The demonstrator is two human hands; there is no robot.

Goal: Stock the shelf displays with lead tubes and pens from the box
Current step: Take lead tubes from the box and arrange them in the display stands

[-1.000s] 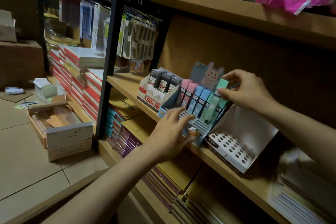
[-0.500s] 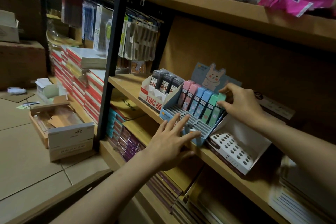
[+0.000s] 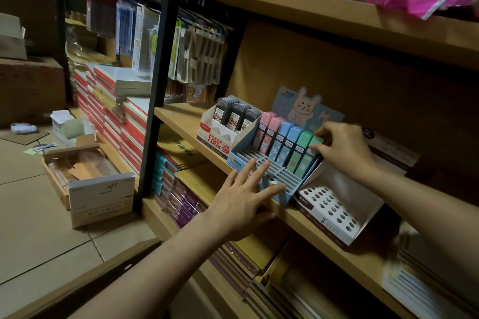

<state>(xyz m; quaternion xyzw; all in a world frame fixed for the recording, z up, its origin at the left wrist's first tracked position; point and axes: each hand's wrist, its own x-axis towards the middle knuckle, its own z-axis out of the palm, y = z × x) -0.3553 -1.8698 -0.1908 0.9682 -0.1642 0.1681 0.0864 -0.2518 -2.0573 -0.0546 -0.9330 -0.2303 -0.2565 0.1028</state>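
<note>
The left hand (image 3: 241,199) is kept flat and spread against the front of the blue display tray (image 3: 274,176), steadying it on the shelf (image 3: 186,124). Beyond it, the mint lead tube (image 3: 312,151), lifted a second ago, has been pushed down into the rightmost slot, its cap pinched by the right hand (image 3: 342,145). The back row now appears filled, so front slots would be stocked next.

Your left arm reaches up from the lower left, bare forearm stretched forward. Your left hand (image 3: 241,201) is spread flat, back facing you, fingers straight and fanned apart, thumb tucked low underneath. Your right arm comes in from the right edge, forearm angled up and leftward, wrist slightly bent. Your right hand (image 3: 342,146) has its fingers curled forward and down, thumb and fingertips (image 3: 320,134) apparently pinching together, though the contact point is partly hidden by the knuckles.
</note>
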